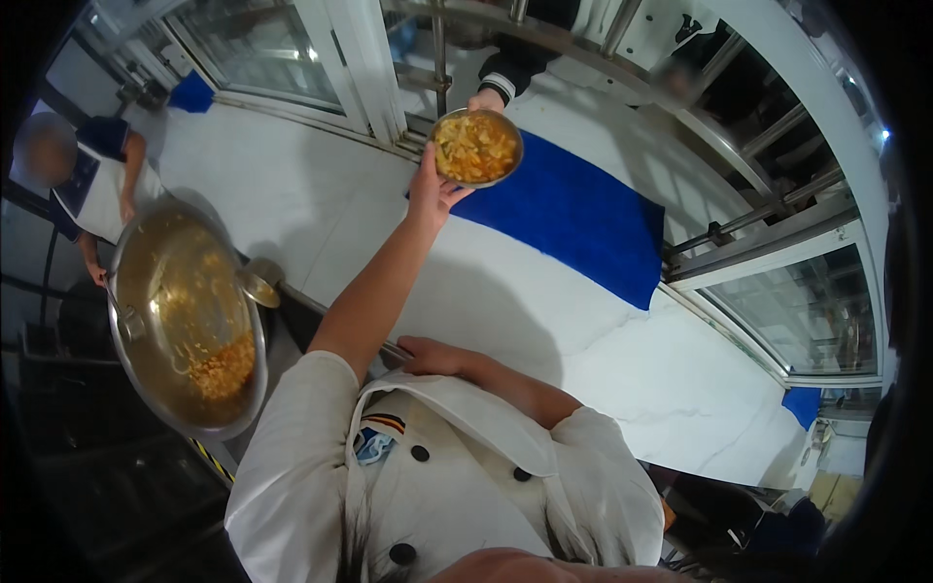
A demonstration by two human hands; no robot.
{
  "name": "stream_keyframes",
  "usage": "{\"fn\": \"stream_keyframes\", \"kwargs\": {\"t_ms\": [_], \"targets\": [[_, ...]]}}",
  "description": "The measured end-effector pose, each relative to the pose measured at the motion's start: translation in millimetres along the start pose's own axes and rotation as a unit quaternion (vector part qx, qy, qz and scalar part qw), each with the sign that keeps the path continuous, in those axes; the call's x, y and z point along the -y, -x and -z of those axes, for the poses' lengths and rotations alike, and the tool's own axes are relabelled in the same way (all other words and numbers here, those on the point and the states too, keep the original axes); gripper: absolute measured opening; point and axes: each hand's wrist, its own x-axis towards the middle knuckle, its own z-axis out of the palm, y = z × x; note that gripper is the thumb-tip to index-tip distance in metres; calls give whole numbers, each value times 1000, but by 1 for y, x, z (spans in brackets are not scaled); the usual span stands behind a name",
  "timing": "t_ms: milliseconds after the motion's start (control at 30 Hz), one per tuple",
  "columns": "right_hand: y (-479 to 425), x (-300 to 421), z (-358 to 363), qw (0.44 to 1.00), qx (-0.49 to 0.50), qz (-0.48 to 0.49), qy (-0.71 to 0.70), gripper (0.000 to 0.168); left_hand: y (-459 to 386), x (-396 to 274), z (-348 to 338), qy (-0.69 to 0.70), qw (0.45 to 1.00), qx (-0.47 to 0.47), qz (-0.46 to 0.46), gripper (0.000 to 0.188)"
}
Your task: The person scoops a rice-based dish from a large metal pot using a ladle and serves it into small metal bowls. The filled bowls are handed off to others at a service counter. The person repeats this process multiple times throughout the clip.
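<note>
At the upper middle, my left hand point(437, 186) holds a metal bowl point(477, 148) of food in orange-red sauce, thumb at its left side and fingers beneath. A hand point(487, 100) of another person, in a dark sleeve with striped cuff, touches the bowl's far rim. Close to my chest, my right hand point(434, 357) is closed around the long handle of a metal ladle point(262, 283). The ladle's head lies beside the right rim of a large metal pot point(125, 350) at left, which has sauce residue and some chopped food low inside.
A white marbled counter point(466, 291) spans the view, with a blue cloth point(576, 218) along its far edge. Metal railings point(718, 138) and sliding glass windows point(802, 313) stand beyond. At left, a person in an apron point(98, 182) holds the handle of a utensil point(131, 321) in the pot.
</note>
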Motion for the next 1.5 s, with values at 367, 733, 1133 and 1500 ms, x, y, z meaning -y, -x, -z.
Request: {"fn": "stream_keyframes", "kwargs": {"t_ms": [367,733,1133,1500], "targets": [[-1,-3,5,998,51,-35,-19,43,-33,5,-12,-45,996,70,-30,81],[-21,-50,-5,999,51,-19,-4,44,-125,8,-65,-63,996,18,-52,79],[18,48,19,987,-18,-139,-72,43,17,10,-85,175,981,77,-31,49],[-86,12,64,984,165,-32,-65,26,174,-48,53,42,950,-137,-279,65]]}}
